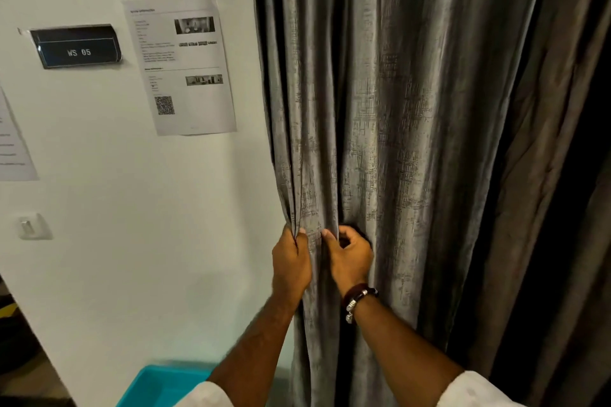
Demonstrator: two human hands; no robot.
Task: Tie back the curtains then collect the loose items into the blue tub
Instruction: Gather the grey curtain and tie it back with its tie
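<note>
A grey textured curtain (396, 109) hangs in folds from the top of the view to the floor, next to a white wall. My left hand (291, 263) pinches the curtain's left edge at about waist height. Just to its right, my right hand (350, 258), with a bracelet at the wrist, curls its fingers into a fold of the same curtain. A blue tub (155, 385) sits on the floor at the bottom, partly hidden behind my left forearm. No tie-back or loose items are in view.
On the white wall (148, 241) to the left hang a black sign (77, 46) reading WS 05, a printed sheet (180, 63) with a QR code, and a small hook (29, 226). A darker curtain panel (555, 208) hangs at the right.
</note>
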